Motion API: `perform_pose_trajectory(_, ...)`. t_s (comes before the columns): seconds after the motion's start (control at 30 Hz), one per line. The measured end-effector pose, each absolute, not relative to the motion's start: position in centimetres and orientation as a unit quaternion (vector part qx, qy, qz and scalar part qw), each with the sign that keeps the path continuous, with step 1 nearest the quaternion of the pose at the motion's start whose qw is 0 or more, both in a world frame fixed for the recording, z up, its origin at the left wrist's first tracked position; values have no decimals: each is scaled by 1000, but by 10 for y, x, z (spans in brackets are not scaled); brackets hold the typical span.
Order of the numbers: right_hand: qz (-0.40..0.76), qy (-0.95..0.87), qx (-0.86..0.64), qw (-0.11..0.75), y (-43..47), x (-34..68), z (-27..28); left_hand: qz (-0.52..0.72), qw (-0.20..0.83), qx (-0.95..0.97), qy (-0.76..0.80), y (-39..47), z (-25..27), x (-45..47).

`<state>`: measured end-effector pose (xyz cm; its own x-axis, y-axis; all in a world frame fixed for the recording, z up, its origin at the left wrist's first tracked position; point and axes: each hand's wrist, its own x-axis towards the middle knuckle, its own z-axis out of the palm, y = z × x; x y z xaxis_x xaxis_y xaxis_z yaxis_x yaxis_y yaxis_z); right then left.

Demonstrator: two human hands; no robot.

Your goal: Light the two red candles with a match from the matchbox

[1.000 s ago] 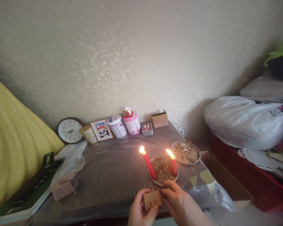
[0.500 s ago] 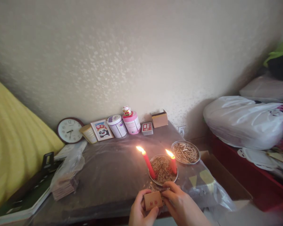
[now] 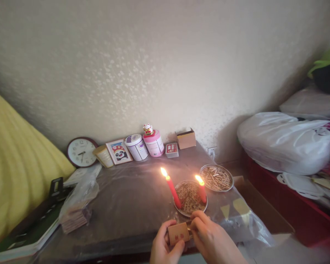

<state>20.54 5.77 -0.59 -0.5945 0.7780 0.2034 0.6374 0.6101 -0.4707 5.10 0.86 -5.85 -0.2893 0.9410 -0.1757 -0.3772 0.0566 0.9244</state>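
Item 1: small brown matchbox [image 3: 178, 233], red marks on its face, at the near edge of the tabletop [image 3: 126, 205]. Your left hand [image 3: 162, 247] holds it, fingers wrapped around its left end and underside. Your right hand [image 3: 209, 240] meets its right end, fingers pinched there; what they grip is too small to tell.

Item 2: round dish of matchsticks [image 3: 190, 198], just beyond the matchbox. Two lit red candles rise by it: the left candle [image 3: 172, 190] leans left at the dish's left rim, the right candle [image 3: 202, 191] stands at its right side.

Item 3: second dish of sticks [image 3: 216, 178], just behind and right of the first.

Item 4: row along the wall: clock [image 3: 81, 152], panda picture [image 3: 119, 151], white tin [image 3: 136, 147], pink tin [image 3: 153, 143] with a small figurine on top, red card box [image 3: 172, 149], open cardboard box [image 3: 186, 139].

Item 5: clear bag of stacked flat packets [image 3: 77, 209], left edge of the tabletop.

Item 6: white plastic bags [image 3: 286, 141], well apart on the right.
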Motion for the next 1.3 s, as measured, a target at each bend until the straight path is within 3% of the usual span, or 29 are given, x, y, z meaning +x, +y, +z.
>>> perform_pose_trajectory(0.27, 92, -905, -379, 171, 59, 203, -14, 627, 497, 266, 537, 7, -54, 58)
perform_pose_trajectory(0.53, 111, -898, -389, 175, 58, 205, -7, 605, 477, 282, 572, 8, -54, 55)
perform_pose_trajectory(0.93, 33, -900, -390, 192, 59, 202, -16, 593, 452, 301, 594, 9, -59, 61)
perform_pose_trajectory(1.1, 82, -876, -425, 213, 62, 210, -14, 608, 450, 253, 604, 10, -42, 54)
perform_pose_trajectory(1.3, 346, -743, -482, 309, 61, 213, -1, 623, 480, 196, 586, 10, -31, 49)
